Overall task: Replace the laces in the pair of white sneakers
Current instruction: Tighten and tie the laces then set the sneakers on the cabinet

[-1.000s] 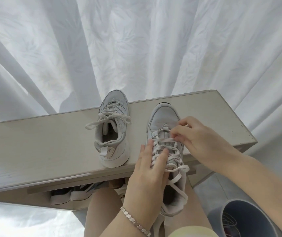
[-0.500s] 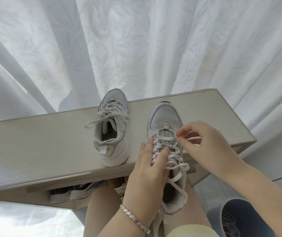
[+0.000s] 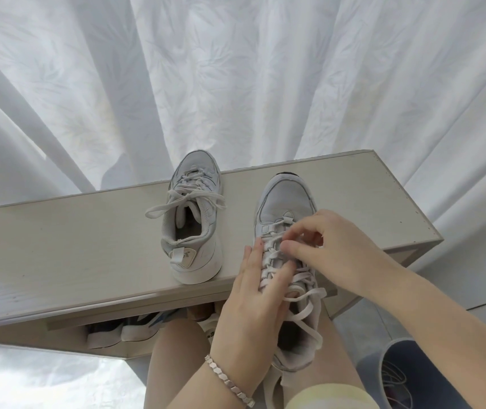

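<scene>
At the shelf's front edge my left hand [image 3: 253, 293] lies flat on the near sneaker [image 3: 287, 261] while my right hand [image 3: 324, 243] pinches its lace [image 3: 274, 255], both shoes looking still laced, the far sneaker [image 3: 193, 216] untouched mid-shelf.

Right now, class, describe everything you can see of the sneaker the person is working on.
The sneaker being worked on is white-grey, with what looks like a mesh toe and flat white laces. It points away from the person, toe on the pale wooden shelf top, heel overhanging onto the lap. The left hand lies flat over its tongue side; the right hand pinches a lace crossing near the lower eyelets. Loosened lace ends trail over the open collar.
</scene>
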`<action>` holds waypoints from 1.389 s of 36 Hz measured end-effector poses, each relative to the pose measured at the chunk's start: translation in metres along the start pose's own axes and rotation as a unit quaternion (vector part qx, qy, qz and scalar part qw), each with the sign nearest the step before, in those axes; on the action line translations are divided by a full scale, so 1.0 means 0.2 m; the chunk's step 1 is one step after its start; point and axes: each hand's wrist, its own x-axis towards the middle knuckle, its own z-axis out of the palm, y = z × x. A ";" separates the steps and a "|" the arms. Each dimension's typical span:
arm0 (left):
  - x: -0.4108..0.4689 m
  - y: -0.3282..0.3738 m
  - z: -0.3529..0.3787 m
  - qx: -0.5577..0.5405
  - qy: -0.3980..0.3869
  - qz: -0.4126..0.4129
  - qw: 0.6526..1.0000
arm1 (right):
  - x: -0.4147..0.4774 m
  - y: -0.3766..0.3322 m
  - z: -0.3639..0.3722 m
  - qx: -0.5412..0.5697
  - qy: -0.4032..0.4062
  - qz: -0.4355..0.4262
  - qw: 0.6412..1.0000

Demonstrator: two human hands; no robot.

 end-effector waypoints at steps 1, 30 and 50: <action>0.00 0.00 0.00 -0.005 -0.005 0.004 1.000 | 0.01 -0.01 0.00 0.002 -0.007 0.004 1.000; 0.05 0.03 0.00 0.040 -0.026 0.015 0.999 | -0.01 0.05 -0.02 0.101 -0.013 -0.026 0.994; 0.07 0.02 0.01 0.045 -0.014 0.006 0.999 | 0.03 -0.12 -0.08 -0.165 -0.062 -0.018 0.984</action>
